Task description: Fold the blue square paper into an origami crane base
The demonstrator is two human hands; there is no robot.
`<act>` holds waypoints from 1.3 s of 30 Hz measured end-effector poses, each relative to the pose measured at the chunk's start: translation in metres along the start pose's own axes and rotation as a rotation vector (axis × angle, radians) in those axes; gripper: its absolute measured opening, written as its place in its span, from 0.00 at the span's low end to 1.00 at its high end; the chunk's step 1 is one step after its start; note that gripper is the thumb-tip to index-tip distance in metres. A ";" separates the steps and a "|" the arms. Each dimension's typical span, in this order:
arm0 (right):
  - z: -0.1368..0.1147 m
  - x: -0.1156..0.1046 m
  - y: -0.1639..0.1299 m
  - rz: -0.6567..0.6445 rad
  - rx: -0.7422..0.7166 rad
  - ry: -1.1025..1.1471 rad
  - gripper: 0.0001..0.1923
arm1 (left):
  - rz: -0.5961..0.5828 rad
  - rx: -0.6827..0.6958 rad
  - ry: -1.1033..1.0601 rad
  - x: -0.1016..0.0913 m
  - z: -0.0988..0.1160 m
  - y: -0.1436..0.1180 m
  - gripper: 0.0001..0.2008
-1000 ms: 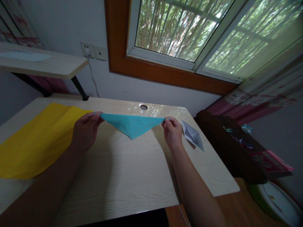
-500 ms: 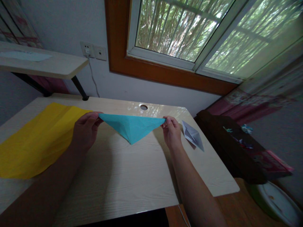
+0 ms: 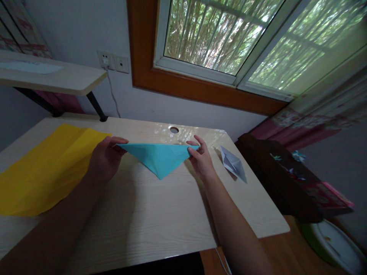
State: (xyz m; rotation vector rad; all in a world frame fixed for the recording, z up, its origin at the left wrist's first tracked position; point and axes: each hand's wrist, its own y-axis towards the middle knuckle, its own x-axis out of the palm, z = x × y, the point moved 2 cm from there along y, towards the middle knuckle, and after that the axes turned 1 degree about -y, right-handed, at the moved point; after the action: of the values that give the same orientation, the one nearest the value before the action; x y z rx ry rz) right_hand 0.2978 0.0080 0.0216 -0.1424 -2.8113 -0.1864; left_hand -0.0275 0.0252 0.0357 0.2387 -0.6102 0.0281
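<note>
Your left hand (image 3: 104,160) covers the blue paper (image 3: 159,158) corner; the yellow sheet (image 3: 43,172) runs off-frame left.

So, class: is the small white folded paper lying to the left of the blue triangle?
No: the white folded paper lies right of the blue triangle, beyond the right hand.
</note>
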 end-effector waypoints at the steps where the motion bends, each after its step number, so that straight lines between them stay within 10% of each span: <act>1: -0.001 0.000 0.000 0.011 0.008 0.004 0.32 | -0.009 -0.039 0.003 0.000 0.000 -0.001 0.16; 10: -0.006 0.005 -0.007 -0.031 0.128 0.077 0.41 | -0.297 -0.318 0.313 0.001 -0.023 -0.008 0.20; 19: 0.008 0.013 -0.009 -0.062 0.202 0.133 0.47 | -0.238 -0.446 0.206 0.009 -0.038 -0.018 0.35; 31: 0.019 0.015 -0.014 -0.216 0.374 0.095 0.60 | -0.078 -0.018 0.371 -0.007 -0.039 -0.003 0.19; 39: 0.014 -0.001 0.000 -0.017 0.226 -0.030 0.53 | -0.126 0.125 0.507 -0.011 -0.035 -0.001 0.21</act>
State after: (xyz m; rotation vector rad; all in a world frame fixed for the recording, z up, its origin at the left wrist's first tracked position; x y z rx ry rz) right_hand 0.2946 0.0100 0.0075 -0.0700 -2.8393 0.1303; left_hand -0.0169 0.0325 0.0013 0.3753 -0.0881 0.0049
